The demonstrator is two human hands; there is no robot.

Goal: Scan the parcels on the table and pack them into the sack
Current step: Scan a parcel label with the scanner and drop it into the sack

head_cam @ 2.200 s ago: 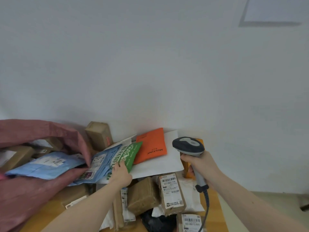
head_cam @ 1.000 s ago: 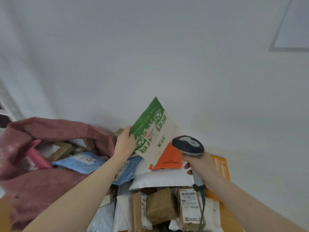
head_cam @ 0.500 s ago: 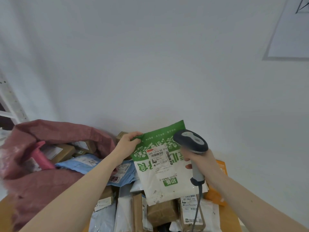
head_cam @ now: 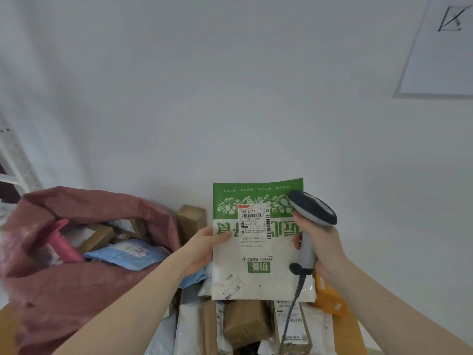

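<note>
The left hand (head_cam: 203,248) pinches the left edge of a green-and-white mailer bag (head_cam: 258,242), thumb on its front face, and holds it upright above the table with its shipping label (head_cam: 254,222) facing the camera. The right hand (head_cam: 322,245) is wrapped around the grip of a grey barcode scanner (head_cam: 308,226), whose dark head sits just in front of the mailer's upper right corner and overlaps its green band. The scanner's cable (head_cam: 291,311) hangs down from the handle across the parcels below. The two hands are apart, one on each side of the mailer.

Beneath the held mailer, a pile of parcels covers the wooden table (head_cam: 354,336): a brown taped box (head_cam: 245,321), a narrow box with a white label (head_cam: 290,324), pale plastic mailers (head_cam: 189,326) and an orange packet (head_cam: 327,298) at the right edge. A small cardboard box (head_cam: 190,221) stands near the wall, just behind the left hand.

To the left, a dusty-red sack (head_cam: 76,290) lies with its mouth open toward the pile. Inside it are a blue mailer (head_cam: 122,254), several brown boxes (head_cam: 89,235) and a pink packet (head_cam: 62,243). A white metal shelf frame (head_cam: 15,162) shows at the far left against the white wall (head_cam: 230,98).
</note>
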